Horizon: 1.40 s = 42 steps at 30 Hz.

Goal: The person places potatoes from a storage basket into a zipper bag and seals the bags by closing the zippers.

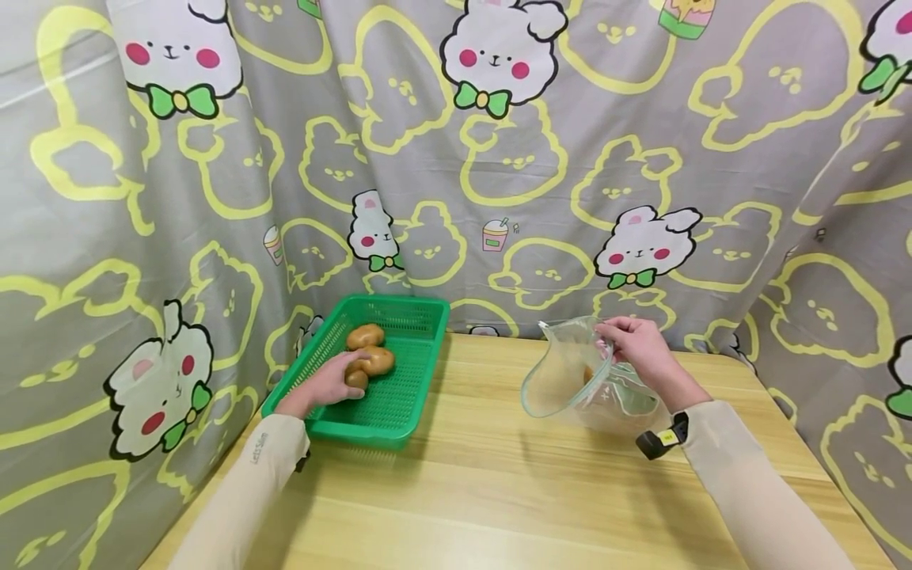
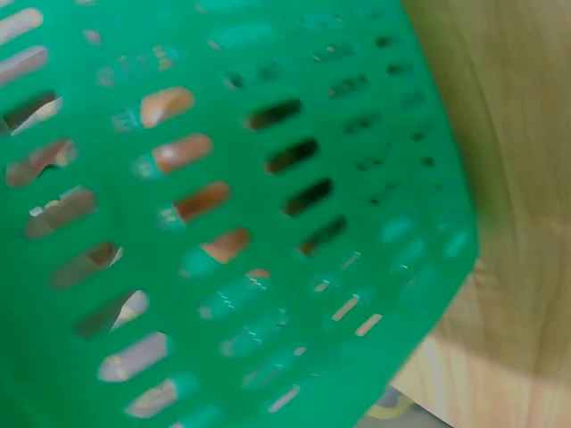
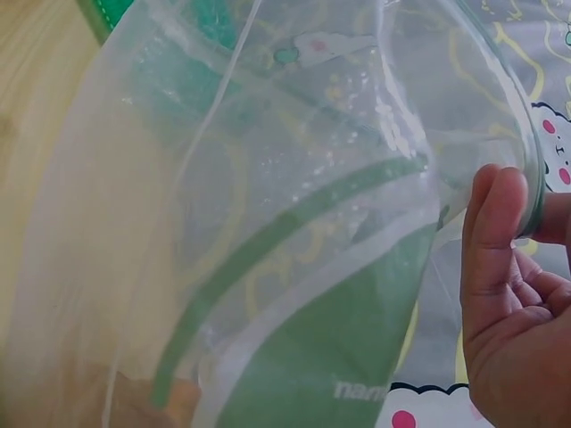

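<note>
My left hand (image 1: 333,383) reaches into a green plastic basket (image 1: 420,388), its fingers and thumb curved round the nearest brown potato (image 1: 357,380). Two more potatoes lie beside it, a middle potato (image 1: 379,362) and a far potato (image 1: 366,336). The left wrist view shows mostly the slotted basket wall (image 2: 294,285), brown patches showing through; the hand is hidden there. With my right hand (image 1: 637,348) I pinch the rim of a clear zip bag (image 1: 559,372), whose mouth gapes. Green print (image 3: 330,339) marks the bag, and something brown (image 3: 161,401) shows low inside.
A wooden table (image 1: 470,475) carries the basket at left and the bag at right. Behind and on both sides hangs a grey patterned curtain (image 1: 427,182), close to the table's back edge.
</note>
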Each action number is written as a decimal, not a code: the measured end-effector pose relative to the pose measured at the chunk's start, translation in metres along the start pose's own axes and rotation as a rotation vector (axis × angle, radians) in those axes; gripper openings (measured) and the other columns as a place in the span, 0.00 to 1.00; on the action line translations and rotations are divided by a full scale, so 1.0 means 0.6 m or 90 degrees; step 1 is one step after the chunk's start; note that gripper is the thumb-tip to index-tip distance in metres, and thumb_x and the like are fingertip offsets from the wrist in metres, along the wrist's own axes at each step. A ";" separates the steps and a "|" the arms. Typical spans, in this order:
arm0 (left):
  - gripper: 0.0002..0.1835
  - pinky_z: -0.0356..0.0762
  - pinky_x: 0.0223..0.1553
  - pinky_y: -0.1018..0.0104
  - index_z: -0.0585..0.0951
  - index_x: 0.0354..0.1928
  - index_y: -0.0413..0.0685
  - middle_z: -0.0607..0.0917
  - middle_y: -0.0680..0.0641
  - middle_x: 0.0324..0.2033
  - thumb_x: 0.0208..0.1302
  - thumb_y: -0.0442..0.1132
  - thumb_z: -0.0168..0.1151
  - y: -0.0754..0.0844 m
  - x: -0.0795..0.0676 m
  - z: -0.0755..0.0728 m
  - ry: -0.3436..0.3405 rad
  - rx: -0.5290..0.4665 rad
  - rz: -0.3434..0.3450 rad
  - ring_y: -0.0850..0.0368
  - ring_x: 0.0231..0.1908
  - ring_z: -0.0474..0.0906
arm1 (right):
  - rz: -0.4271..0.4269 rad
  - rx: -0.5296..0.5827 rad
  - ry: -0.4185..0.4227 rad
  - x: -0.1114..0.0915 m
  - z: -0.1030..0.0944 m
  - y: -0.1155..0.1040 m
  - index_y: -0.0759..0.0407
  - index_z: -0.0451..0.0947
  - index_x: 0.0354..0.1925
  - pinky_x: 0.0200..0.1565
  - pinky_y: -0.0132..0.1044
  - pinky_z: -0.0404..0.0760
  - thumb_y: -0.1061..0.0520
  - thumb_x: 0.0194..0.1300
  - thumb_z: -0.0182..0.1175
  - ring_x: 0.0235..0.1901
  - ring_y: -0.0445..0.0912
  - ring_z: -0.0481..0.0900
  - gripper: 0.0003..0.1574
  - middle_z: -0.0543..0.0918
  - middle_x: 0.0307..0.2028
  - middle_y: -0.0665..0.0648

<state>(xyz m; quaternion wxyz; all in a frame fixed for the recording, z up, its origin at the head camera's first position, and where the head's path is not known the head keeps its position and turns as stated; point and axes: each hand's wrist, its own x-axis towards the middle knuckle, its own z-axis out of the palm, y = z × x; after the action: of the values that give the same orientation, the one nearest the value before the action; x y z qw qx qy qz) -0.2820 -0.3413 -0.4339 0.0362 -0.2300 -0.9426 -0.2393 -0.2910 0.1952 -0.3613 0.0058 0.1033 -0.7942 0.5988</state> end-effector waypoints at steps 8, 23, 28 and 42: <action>0.38 0.62 0.53 0.36 0.67 0.63 0.31 0.68 0.30 0.60 0.49 0.30 0.70 -0.026 0.000 0.000 0.001 -0.010 0.017 0.31 0.57 0.65 | -0.005 0.003 0.004 0.001 0.001 0.003 0.77 0.73 0.47 0.24 0.30 0.78 0.52 0.68 0.57 0.19 0.37 0.74 0.26 0.80 0.22 0.47; 0.33 0.71 0.46 0.42 0.69 0.61 0.30 0.74 0.29 0.55 0.50 0.28 0.67 -0.032 -0.007 0.004 0.007 0.005 0.006 0.33 0.49 0.72 | -0.002 0.011 -0.001 -0.004 0.003 0.002 0.77 0.73 0.45 0.24 0.30 0.78 0.53 0.69 0.56 0.19 0.37 0.75 0.24 0.80 0.23 0.47; 0.29 0.70 0.49 0.42 0.71 0.59 0.32 0.74 0.29 0.54 0.52 0.26 0.65 -0.035 -0.007 0.004 -0.009 -0.004 -0.052 0.33 0.52 0.70 | -0.009 0.000 -0.001 -0.002 0.002 0.005 0.76 0.73 0.45 0.25 0.31 0.78 0.52 0.69 0.56 0.20 0.38 0.75 0.24 0.80 0.23 0.48; 0.36 0.70 0.45 0.45 0.71 0.60 0.36 0.75 0.33 0.49 0.46 0.34 0.73 -0.035 -0.008 0.006 -0.083 0.034 -0.067 0.39 0.46 0.71 | -0.014 0.036 -0.010 -0.003 0.003 0.008 0.76 0.73 0.42 0.24 0.31 0.78 0.53 0.69 0.57 0.19 0.38 0.76 0.22 0.79 0.22 0.48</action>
<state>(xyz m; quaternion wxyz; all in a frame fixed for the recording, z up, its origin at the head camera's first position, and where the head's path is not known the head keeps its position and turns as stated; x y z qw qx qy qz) -0.2870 -0.3579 -0.4469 -0.0314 -0.1940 -0.9599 -0.2002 -0.2897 0.1953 -0.3669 0.0032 0.1168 -0.7756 0.6203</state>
